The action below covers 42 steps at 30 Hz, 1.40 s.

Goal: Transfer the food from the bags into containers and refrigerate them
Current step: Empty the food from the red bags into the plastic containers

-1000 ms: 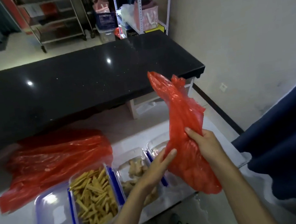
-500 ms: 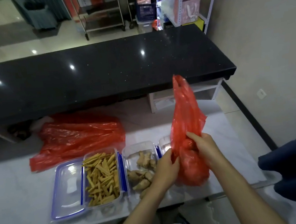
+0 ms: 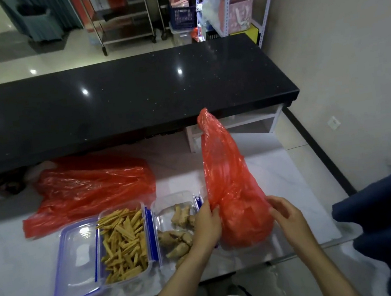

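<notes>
L hand [image 3: 206, 227] is pinching red bag [image 3: 232, 192] standing on white counter [image 3: 288, 180]; R hand [image 3: 287, 217] is hovering just beside it w/ fingers loosely spread, holding nothing.

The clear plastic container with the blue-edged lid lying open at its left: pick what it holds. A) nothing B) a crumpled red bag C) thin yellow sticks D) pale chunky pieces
C: the clear plastic container is filled with thin yellow sticks, beside its open blue-edged lid.
</notes>
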Each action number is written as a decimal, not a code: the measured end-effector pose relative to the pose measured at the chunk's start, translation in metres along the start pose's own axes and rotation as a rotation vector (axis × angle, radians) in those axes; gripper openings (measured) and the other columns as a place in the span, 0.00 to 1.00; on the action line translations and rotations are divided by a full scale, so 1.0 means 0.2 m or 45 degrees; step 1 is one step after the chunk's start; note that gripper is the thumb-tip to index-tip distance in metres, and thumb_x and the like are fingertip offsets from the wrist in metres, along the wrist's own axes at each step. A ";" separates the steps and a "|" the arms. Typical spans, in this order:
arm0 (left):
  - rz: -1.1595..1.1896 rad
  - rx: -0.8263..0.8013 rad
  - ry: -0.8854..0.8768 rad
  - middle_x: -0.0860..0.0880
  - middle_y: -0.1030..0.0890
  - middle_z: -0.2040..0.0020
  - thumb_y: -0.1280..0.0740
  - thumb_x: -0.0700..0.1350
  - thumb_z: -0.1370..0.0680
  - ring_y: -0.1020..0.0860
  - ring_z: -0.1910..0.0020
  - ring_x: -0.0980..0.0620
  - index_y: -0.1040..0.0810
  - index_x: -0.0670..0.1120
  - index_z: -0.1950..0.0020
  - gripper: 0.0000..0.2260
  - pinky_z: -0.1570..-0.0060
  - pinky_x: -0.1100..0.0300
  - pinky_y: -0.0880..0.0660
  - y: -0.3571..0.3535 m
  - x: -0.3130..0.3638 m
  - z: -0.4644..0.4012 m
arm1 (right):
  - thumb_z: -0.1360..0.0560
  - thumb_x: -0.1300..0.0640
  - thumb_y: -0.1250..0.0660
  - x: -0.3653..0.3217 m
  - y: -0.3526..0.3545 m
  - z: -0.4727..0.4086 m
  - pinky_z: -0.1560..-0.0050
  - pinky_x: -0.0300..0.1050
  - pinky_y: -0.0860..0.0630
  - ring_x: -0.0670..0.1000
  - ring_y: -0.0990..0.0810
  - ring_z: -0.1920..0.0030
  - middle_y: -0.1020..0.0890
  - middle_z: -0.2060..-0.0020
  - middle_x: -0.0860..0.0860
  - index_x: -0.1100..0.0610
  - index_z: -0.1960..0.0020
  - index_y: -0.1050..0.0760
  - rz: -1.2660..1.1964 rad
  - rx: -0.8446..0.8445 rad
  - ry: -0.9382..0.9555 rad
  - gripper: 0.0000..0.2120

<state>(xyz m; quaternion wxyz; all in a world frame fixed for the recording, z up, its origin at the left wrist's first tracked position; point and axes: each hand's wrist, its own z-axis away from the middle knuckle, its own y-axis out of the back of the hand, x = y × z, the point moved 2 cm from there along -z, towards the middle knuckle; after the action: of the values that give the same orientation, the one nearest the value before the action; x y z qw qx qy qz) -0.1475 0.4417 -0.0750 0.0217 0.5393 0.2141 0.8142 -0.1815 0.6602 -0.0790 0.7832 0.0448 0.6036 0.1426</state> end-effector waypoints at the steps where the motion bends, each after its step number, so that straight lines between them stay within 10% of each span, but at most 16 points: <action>1: 0.006 -0.001 0.008 0.52 0.19 0.36 0.42 0.45 0.13 0.22 0.37 0.51 0.26 0.49 0.26 0.16 0.34 0.53 0.26 -0.01 0.00 0.00 | 0.18 0.60 0.34 0.02 -0.01 0.00 0.35 0.53 0.22 0.45 0.19 0.39 0.17 0.41 0.44 0.47 0.38 0.21 -0.032 -0.036 -0.033 0.12; 10: 0.097 0.089 0.056 0.57 0.17 0.41 0.40 0.52 0.13 0.19 0.41 0.57 0.25 0.55 0.29 0.14 0.35 0.48 0.21 -0.05 -0.04 0.02 | 0.18 0.58 0.34 -0.02 -0.12 0.04 0.32 0.45 0.23 0.39 0.23 0.33 0.22 0.32 0.42 0.49 0.25 0.29 -0.077 -0.119 0.119 0.22; 17: 0.128 0.071 -0.078 0.57 0.19 0.37 0.34 0.52 0.16 0.20 0.38 0.59 0.29 0.54 0.26 0.18 0.37 0.56 0.21 -0.03 0.03 0.08 | 0.21 0.31 0.41 0.04 -0.27 0.03 0.22 0.55 0.35 0.43 0.33 0.23 0.33 0.23 0.40 0.37 0.21 0.39 0.183 -0.510 0.180 0.31; 25: -0.439 -0.069 -0.063 0.56 0.19 0.47 0.31 0.56 0.20 0.19 0.49 0.59 0.21 0.53 0.38 0.13 0.46 0.55 0.18 0.12 -0.02 0.11 | 0.17 0.51 0.37 0.05 -0.17 -0.01 0.32 0.48 0.24 0.35 0.27 0.35 0.24 0.35 0.40 0.43 0.30 0.28 0.417 -0.062 0.421 0.16; 30: -0.849 -0.316 -0.078 0.53 0.19 0.50 0.29 0.51 0.20 0.19 0.53 0.54 0.21 0.50 0.47 0.06 0.49 0.55 0.19 0.21 0.00 0.14 | 0.16 0.46 0.39 0.08 -0.19 -0.03 0.32 0.51 0.23 0.42 0.26 0.30 0.28 0.27 0.40 0.38 0.25 0.32 0.544 -0.315 0.401 0.20; 33: -0.975 -0.526 -0.254 0.54 0.23 0.38 0.22 0.52 0.27 0.22 0.40 0.53 0.26 0.54 0.37 0.23 0.38 0.54 0.22 0.22 -0.04 0.15 | 0.17 0.46 0.37 0.06 -0.19 -0.02 0.31 0.50 0.24 0.41 0.25 0.31 0.27 0.27 0.40 0.38 0.27 0.29 0.472 -0.303 0.388 0.18; 39: -0.988 -0.294 -0.466 0.56 0.25 0.43 0.23 0.66 0.33 0.24 0.46 0.54 0.31 0.56 0.41 0.29 0.43 0.52 0.22 0.09 -0.12 0.15 | 0.23 0.59 0.26 0.12 -0.04 0.01 0.34 0.24 0.38 0.24 0.37 0.31 0.33 0.33 0.27 0.27 0.33 0.33 0.588 -0.359 0.467 0.33; 42: -0.856 -0.223 -0.581 0.56 0.23 0.46 0.25 0.61 0.29 0.25 0.49 0.56 0.26 0.54 0.45 0.20 0.47 0.54 0.22 0.07 -0.11 0.15 | 0.26 0.49 0.24 0.15 -0.01 0.03 0.21 0.37 0.47 0.34 0.52 0.21 0.45 0.24 0.28 0.31 0.24 0.44 0.700 -0.673 0.385 0.40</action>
<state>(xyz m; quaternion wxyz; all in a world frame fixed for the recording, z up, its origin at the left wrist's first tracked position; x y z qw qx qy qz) -0.1088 0.4339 -0.0789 0.3790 0.6019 0.2980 0.6366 -0.1685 0.6677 -0.1053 0.6030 -0.0199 0.6200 0.5017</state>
